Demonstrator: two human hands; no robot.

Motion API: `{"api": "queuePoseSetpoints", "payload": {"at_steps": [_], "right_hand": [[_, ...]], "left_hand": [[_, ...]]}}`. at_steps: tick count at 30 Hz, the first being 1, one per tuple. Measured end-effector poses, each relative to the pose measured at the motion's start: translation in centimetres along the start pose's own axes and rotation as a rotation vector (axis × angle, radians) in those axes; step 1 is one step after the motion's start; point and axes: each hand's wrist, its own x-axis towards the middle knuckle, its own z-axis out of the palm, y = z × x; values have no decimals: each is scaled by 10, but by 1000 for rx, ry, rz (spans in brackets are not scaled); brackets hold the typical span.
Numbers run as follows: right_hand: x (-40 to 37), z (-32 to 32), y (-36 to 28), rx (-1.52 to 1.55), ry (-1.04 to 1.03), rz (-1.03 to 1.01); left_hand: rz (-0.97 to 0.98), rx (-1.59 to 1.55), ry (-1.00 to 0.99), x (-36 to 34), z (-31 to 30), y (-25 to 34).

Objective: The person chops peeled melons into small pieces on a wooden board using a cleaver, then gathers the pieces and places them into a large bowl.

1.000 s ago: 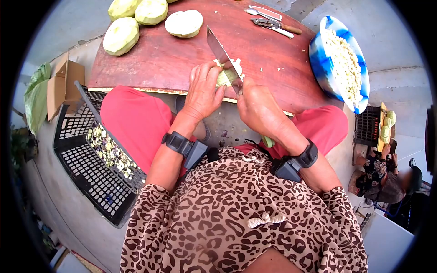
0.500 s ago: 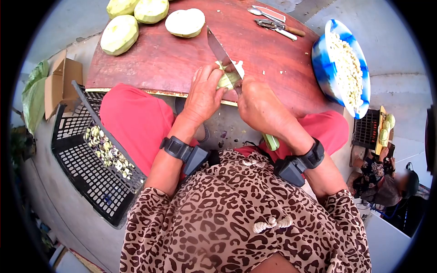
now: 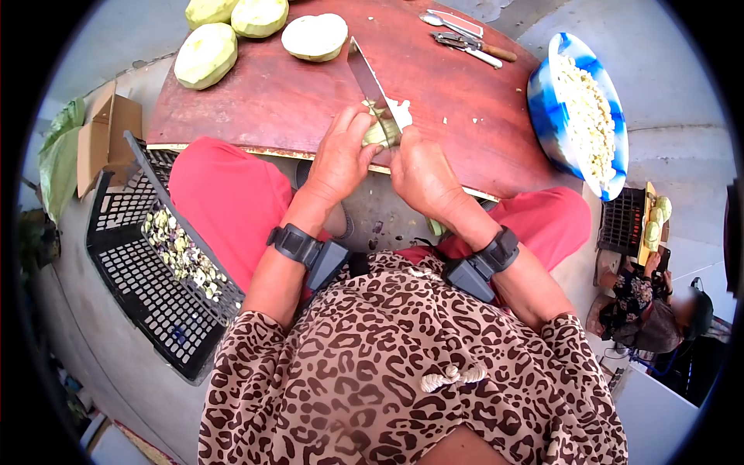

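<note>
My right hand (image 3: 425, 172) is wrapped around the handle of a knife (image 3: 368, 80), whose wide blade points away from me and up to the left. Against the blade's left side lies a pale green piece of peeled eggplant (image 3: 375, 132), gripped by the curled fingers of my left hand (image 3: 339, 159) near the table's front edge. Small white cut bits (image 3: 401, 113) lie at the blade's right side. A halved eggplant (image 3: 314, 37) rests cut face up farther back. Several whole peeled eggplants (image 3: 206, 56) sit at the far left of the red table (image 3: 256, 101).
A blue and white basin (image 3: 545, 116) full of diced pieces stands at the right. A peeler (image 3: 457, 40), a spoon (image 3: 438, 21) and a wooden-handled tool lie behind. A black crate (image 3: 147, 310) with peelings is at my left. Another person (image 3: 651, 310) sits far right.
My right hand and the knife have shifted slightly left, closer to my left hand. The blade stands a little more upright. My left hand still holds the eggplant piece.
</note>
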Motion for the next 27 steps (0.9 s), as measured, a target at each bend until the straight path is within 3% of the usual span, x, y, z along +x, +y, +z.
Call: {"api": "queuePoseSetpoints", "payload": {"at_steps": [9,15,18,27], "right_hand": [[-10,-15,6,93,205,-192],[-24,-16,-2,111,121,-163],[-28,-24,-13,40,1,-27],[-23,-27,-14,64,22,-121]], "left_hand": [[66,-25,48,-5,-2,-3],[73,65,49,-6,1,-5],[87,92,24,-7,0,-5],[77,73,13,-5,-2,-4]]}}
